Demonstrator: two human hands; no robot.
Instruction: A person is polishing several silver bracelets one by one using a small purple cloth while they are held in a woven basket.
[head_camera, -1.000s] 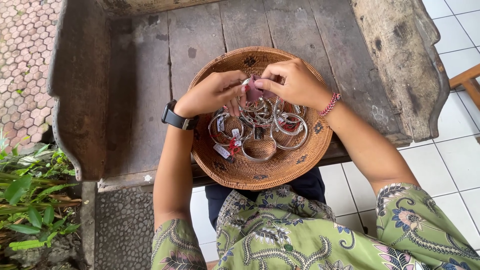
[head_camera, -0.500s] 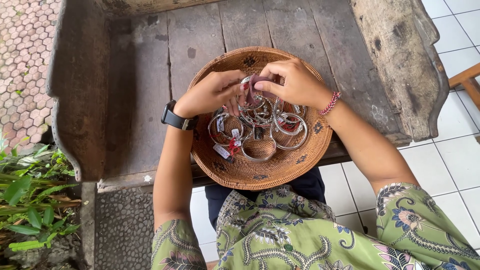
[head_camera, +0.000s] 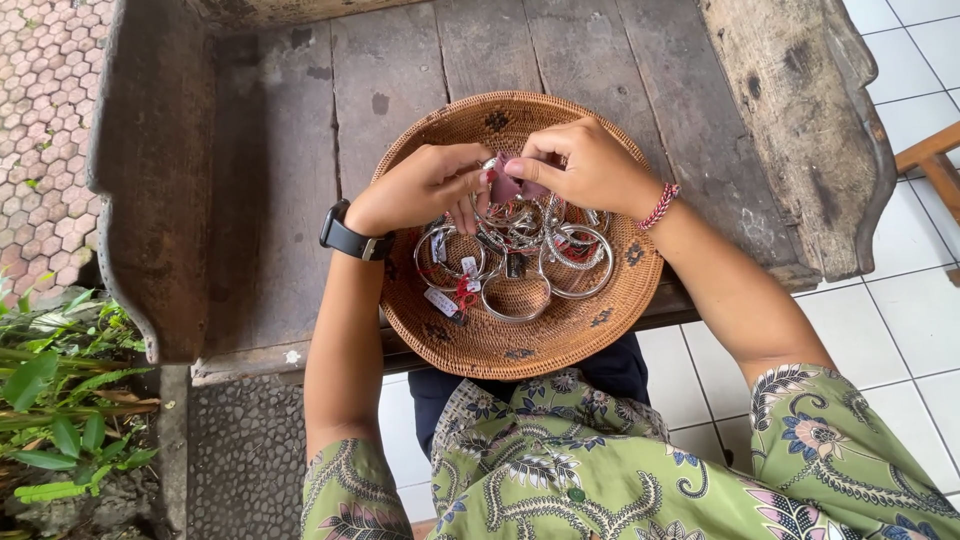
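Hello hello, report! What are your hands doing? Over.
Left hand and right hand both pinch a small pink thing. They're over silver bangles in a woven basket. Nothing in the way.

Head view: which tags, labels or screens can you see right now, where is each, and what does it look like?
Small white tag: lower left of the woven basket, rectangular, on red string.
Second white tag: just above it, among the silver bangles, small and rectangular.
Dark tag: basket centre, small, on a bangle.
Pink piece: pinched between left hand and right hand.
Screens: none visible; black wristwatch shows only its band.
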